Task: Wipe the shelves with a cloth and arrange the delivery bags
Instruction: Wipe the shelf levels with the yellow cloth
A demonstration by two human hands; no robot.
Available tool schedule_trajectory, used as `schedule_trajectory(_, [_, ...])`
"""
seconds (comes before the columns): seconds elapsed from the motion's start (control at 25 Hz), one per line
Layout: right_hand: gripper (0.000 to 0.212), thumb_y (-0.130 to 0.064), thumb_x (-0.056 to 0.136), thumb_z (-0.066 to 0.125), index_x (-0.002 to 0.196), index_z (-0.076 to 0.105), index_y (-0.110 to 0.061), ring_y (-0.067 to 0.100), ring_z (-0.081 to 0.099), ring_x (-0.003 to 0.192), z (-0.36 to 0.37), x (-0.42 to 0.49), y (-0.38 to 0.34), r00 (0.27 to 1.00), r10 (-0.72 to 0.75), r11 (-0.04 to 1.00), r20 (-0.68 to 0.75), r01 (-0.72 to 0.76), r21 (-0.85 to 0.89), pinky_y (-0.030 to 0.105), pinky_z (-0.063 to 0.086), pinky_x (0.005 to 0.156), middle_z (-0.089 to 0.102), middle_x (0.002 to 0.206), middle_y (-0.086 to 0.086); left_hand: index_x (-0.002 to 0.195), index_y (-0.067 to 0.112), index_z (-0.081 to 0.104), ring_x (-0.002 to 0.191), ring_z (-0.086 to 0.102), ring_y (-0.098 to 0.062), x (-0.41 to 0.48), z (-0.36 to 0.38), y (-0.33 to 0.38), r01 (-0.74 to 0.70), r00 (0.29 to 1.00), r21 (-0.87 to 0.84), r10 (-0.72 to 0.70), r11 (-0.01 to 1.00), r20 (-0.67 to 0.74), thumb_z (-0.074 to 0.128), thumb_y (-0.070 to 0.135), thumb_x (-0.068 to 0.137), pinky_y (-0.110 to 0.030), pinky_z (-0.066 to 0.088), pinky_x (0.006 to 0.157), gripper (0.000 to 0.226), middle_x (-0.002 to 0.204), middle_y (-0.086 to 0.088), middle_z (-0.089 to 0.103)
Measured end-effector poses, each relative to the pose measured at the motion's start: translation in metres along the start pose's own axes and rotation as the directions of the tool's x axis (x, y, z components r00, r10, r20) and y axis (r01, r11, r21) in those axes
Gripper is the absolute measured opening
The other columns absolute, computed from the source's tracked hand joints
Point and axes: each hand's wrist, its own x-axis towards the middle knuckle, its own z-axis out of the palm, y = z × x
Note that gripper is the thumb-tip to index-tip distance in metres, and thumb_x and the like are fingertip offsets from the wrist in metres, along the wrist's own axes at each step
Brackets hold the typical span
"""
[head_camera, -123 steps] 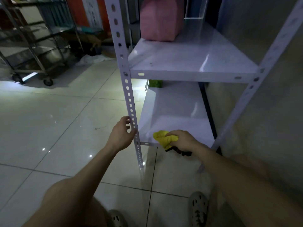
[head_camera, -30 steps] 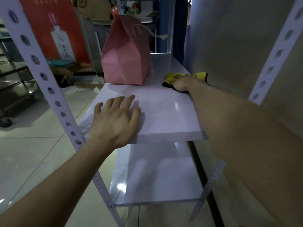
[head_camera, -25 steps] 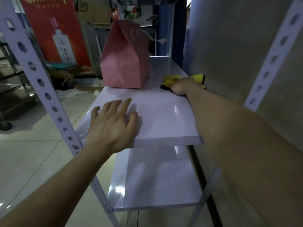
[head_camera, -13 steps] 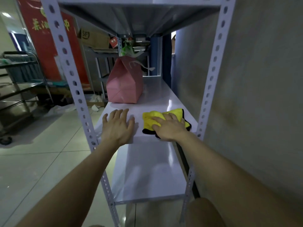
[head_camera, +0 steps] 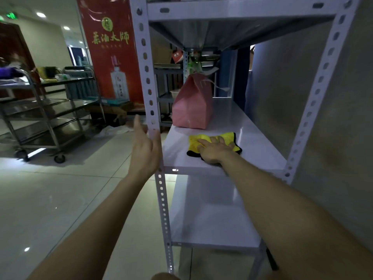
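A white metal shelving rack with perforated uprights (head_camera: 148, 77) carries a glossy white middle shelf (head_camera: 252, 150). A pink paper delivery bag with a folded top (head_camera: 191, 106) stands upright toward the shelf's back left. A yellow cloth edged in black (head_camera: 194, 143) lies nearer the front edge, apart from the bag. A white lower shelf (head_camera: 212, 219) sits beneath.

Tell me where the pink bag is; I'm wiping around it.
Head view: the pink bag stands on the middle shelf, far left, just beyond the yellow cloth under the right hand.
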Motion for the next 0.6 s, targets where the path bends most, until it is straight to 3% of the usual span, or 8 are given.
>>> schedule_trajectory(0.04, [0.062,-0.059,0.109,0.014,0.169,0.006,-0.045,0.03,-0.007,0.164,0.001,0.012,-0.017,1.0,-0.016,1.0,0.003,0.016,0.001,0.072,-0.004,0.124,-0.003,0.179,-0.001,0.148,0.017,0.039,0.13,0.059,-0.036,0.002,0.007,-0.007,0.029,0.996,0.024,-0.031,0.999,0.08,0.045,0.044,0.115,-0.052,0.052,0.102,0.044,0.137,-0.01,0.057])
schedule_trajectory(0.12, [0.063,-0.061,0.107,0.016,0.168,0.007,-0.046,0.032,-0.005,0.164,0.003,0.032,-0.057,0.998,-0.066,0.998,0.008,0.066,-0.009,0.074,-0.003,0.122,-0.001,0.179,0.001,0.13,0.02,0.046,0.116,0.061,-0.036,0.001,0.016,-0.013,0.017,0.999,0.058,-0.02,0.998,0.049,0.047,0.038,0.115,-0.048,0.05,0.091,0.024,0.121,-0.006,0.059])
schedule_trajectory(0.28, [0.061,-0.059,0.107,0.027,0.166,0.012,-0.05,0.033,-0.002,0.163,0.016,0.027,-0.11,0.971,-0.236,0.97,0.031,0.237,-0.06,0.071,0.002,0.123,0.005,0.178,0.002,0.137,0.009,0.053,0.121,0.055,-0.036,0.003,0.013,-0.012,-0.041,0.999,0.252,0.047,0.967,-0.021,0.049,0.039,0.114,-0.052,0.046,0.101,0.037,0.127,-0.014,0.062])
schedule_trajectory(0.44, [0.058,-0.059,0.106,0.029,0.163,0.025,-0.051,0.027,0.009,0.161,0.022,-0.015,-0.078,0.954,-0.29,0.957,-0.074,0.29,-0.001,0.065,0.009,0.123,0.018,0.175,-0.001,0.139,0.004,0.053,0.123,0.055,-0.042,-0.005,0.015,0.004,0.045,0.998,0.239,-0.032,0.97,-0.059,0.05,0.036,0.114,-0.057,0.045,0.104,0.04,0.129,-0.019,0.062])
schedule_trajectory(0.6, [0.057,-0.06,0.105,0.029,0.161,0.027,-0.054,0.023,0.012,0.16,0.015,-0.049,-0.004,0.975,-0.204,0.977,-0.091,0.208,0.042,0.063,0.013,0.124,0.02,0.174,-0.004,0.139,0.01,0.052,0.123,0.056,-0.042,-0.006,0.014,0.008,0.103,0.994,0.225,-0.094,0.969,-0.049,0.049,0.041,0.114,-0.058,0.049,0.103,0.04,0.131,-0.018,0.061])
